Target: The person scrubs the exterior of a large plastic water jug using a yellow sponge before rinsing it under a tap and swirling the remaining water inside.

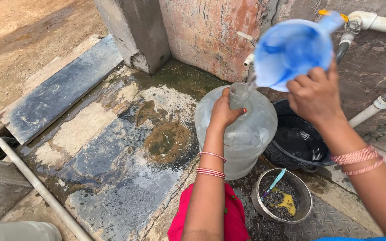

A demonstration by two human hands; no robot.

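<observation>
Wet, stained concrete slab (112, 147) by a peeling wall, metal pipe (41, 189) on the left. Left hand (223, 111) is gripping the neck of a clear jug (237, 134) standing on the slab. Right hand (314, 96) is clamped on a tilted blue mug (291, 49), water trickling into the jug's mouth. Black tub (298, 143) just right of the jug, steel bowl (282, 196) in front of the tub.
</observation>
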